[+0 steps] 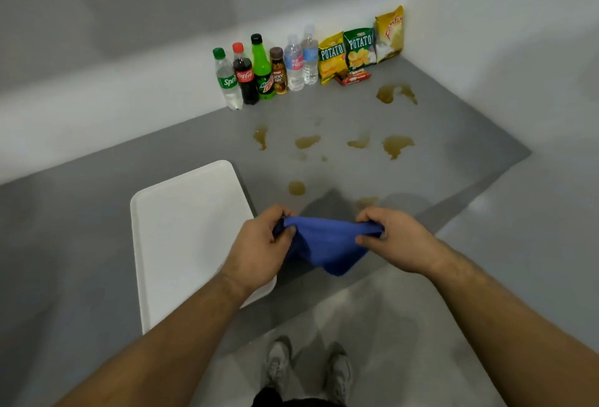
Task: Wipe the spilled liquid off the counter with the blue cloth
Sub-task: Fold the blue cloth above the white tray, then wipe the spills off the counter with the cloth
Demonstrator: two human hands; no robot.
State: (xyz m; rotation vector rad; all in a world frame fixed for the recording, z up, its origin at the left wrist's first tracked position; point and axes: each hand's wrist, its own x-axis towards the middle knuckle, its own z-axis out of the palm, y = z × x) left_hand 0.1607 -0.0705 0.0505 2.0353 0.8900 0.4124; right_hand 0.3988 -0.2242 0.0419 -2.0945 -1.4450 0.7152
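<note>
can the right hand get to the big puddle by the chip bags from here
Probably yes, with a long reach: only bare counter and smaller puddles lie between the right hand and the big puddle. It and the left hand both grip the blue cloth.

**Cloth held, spill unwiped**

The blue cloth [327,244] sags between the left hand [262,244] and right hand [393,238], each pinching an upper corner. Brownish spilled liquid [397,145] dots the grey surface [453,147] beyond both hands, with the nearest puddles just past the fingers.
</note>
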